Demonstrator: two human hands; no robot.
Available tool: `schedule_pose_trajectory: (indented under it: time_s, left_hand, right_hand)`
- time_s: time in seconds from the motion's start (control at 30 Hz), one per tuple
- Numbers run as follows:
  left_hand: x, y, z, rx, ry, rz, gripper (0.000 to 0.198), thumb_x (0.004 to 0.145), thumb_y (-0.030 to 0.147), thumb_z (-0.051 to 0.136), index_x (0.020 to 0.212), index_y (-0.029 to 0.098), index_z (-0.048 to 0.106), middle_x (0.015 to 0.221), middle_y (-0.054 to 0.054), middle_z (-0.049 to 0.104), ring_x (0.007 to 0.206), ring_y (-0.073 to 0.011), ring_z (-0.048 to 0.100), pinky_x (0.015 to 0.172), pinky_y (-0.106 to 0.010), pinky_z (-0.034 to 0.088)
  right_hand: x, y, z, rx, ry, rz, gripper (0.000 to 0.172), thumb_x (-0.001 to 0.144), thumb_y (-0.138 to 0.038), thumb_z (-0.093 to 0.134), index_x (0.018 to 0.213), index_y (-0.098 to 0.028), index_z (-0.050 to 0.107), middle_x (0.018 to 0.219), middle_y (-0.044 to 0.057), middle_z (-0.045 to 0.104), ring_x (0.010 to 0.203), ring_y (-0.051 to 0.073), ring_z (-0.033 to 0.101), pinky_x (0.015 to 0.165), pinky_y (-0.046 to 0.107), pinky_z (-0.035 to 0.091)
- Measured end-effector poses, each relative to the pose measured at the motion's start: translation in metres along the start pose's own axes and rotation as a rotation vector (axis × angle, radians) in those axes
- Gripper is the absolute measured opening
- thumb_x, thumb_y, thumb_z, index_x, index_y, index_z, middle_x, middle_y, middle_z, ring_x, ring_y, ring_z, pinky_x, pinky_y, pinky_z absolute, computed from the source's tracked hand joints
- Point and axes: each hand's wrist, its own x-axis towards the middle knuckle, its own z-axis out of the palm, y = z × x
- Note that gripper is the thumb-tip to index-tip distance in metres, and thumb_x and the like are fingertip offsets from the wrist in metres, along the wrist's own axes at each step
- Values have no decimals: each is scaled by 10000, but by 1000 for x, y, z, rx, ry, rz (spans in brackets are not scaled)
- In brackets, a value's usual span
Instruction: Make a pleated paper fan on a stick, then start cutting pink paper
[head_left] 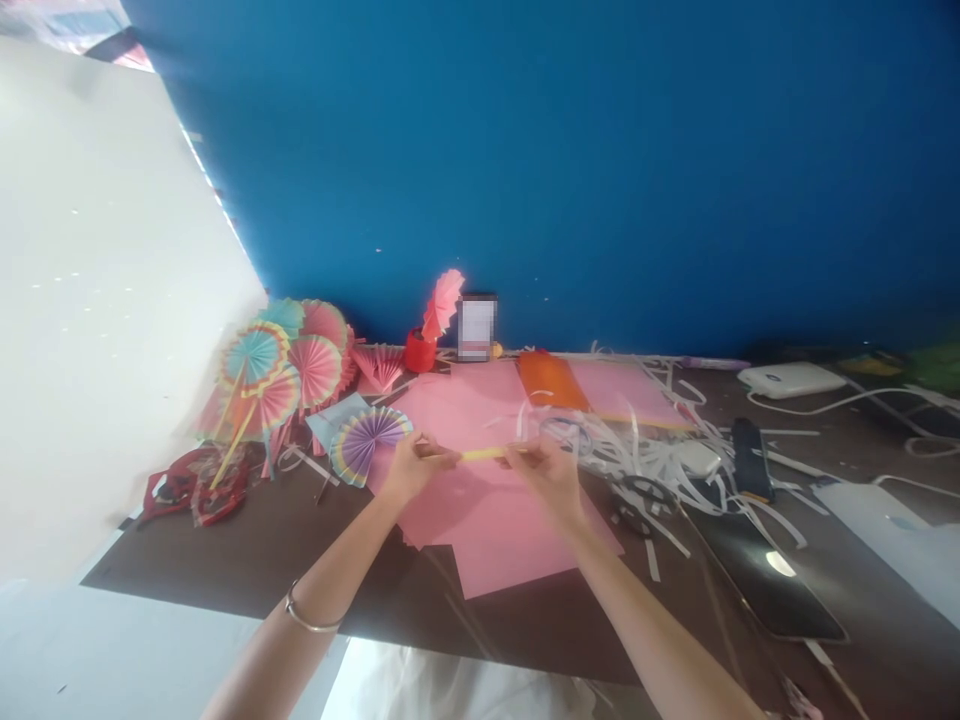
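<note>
A narrow yellow paper strip (482,455) is stretched level between my two hands, above pink paper sheets (495,520). My left hand (417,465) pinches its left end, and my right hand (546,475) pinches the other end. Just left of my left hand lies a pleated purple paper fan (367,440) with a pale, multicoloured edge. Under that fan is a light blue-grey paper piece (334,418). A tangle of white paper strips (660,450) spreads to the right of my right hand.
Several finished paper fans (255,358) are heaped at the left, behind a red bundle (180,485). A red cup (420,352) holding a pink fan stands near the blue wall. Orange paper (553,380), a black tablet (772,580), a white device (791,379) and cables occupy the right.
</note>
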Motion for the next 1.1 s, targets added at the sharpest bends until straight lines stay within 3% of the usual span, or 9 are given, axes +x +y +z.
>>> schedule_pose_trajectory:
  time_s: [0.13, 0.27, 0.33, 0.47, 0.7, 0.9, 1.1]
  left_hand:
    - [1, 0, -2, 47, -112, 7, 289, 514, 275, 795, 643, 138, 575, 537, 15, 590, 540, -108, 585, 556, -222, 448]
    - [-1, 4, -3, 312, -325, -66, 353, 635, 339, 713, 914, 124, 686, 551, 5, 585, 478, -77, 504, 472, -198, 386]
    - [-2, 5, -2, 435, -370, -59, 342, 683, 401, 663, 884, 129, 706, 580, -13, 606, 479, -81, 494, 442, -198, 360]
    - [-4, 6, 2, 463, -409, 22, 337, 725, 448, 610, 718, 126, 710, 629, -41, 648, 540, -104, 544, 489, -200, 408]
    - [-4, 4, 1, 398, -398, 10, 307, 672, 417, 674, 754, 125, 718, 714, -85, 693, 642, -161, 618, 599, -252, 489]
    - [-7, 7, 2, 404, -404, 50, 277, 702, 404, 649, 751, 140, 718, 714, -79, 697, 639, -164, 627, 599, -250, 486]
    - [-10, 7, 3, 446, -397, 79, 222, 713, 354, 638, 743, 150, 722, 713, -73, 696, 649, -170, 621, 582, -244, 468]
  right_hand:
    - [1, 5, -1, -51, 9, -33, 271, 695, -430, 663, 711, -173, 581, 647, 57, 683, 646, 203, 666, 612, 315, 529]
    - [2, 9, -2, -126, -66, -96, 226, 702, -398, 653, 705, -179, 597, 666, 43, 671, 631, 185, 652, 591, 299, 521]
    - [2, 10, -2, -153, -104, -109, 205, 716, -380, 642, 699, -178, 608, 682, 46, 672, 639, 181, 648, 601, 299, 517]
    - [2, 9, -1, -147, -124, -89, 211, 720, -384, 640, 703, -176, 614, 668, 44, 668, 643, 176, 642, 609, 298, 517]
    - [2, 0, 3, 55, -94, 6, 317, 647, -419, 710, 786, -188, 544, 666, 26, 658, 560, 156, 628, 573, 302, 537]
    - [2, -2, 1, 66, -97, 82, 370, 659, -448, 700, 882, -166, 614, 642, 39, 667, 583, 175, 634, 599, 324, 539]
    - [2, -7, -2, 25, -134, 99, 341, 723, -496, 619, 817, -176, 687, 731, 58, 692, 628, 165, 634, 628, 308, 538]
